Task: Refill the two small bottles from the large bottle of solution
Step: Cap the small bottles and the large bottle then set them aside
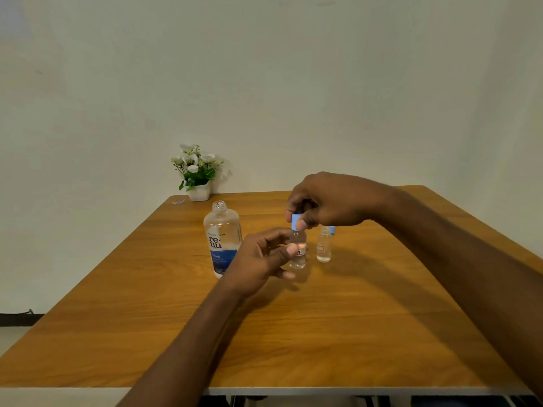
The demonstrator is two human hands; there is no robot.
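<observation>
The left hand (261,259) grips the body of a small clear bottle (297,240), thumb across its front over a little label whose writing is too small to read. The right hand (326,201) reaches in from above and pinches the light blue cap (294,221) at this bottle's neck between thumb and fingers. I cannot tell whether the bottle's base touches the wooden table (352,318) or is held just above it.

Just to the right stands the second small bottle (323,245), upright and uncapped, with a red-framed label that cannot be read. A second blue cap (332,230) shows just behind its neck.

To the left, partly behind the left hand, the large bottle of solution (221,230) stands upright with its mouth open. Its label reads "re-nu" in dark letters and "fresh" on a blue band, and the finer print is illegible.

At the far left edge of the table sits a white pot of white flowers (199,193), with a small clear scrap (178,202) just to its left.
</observation>
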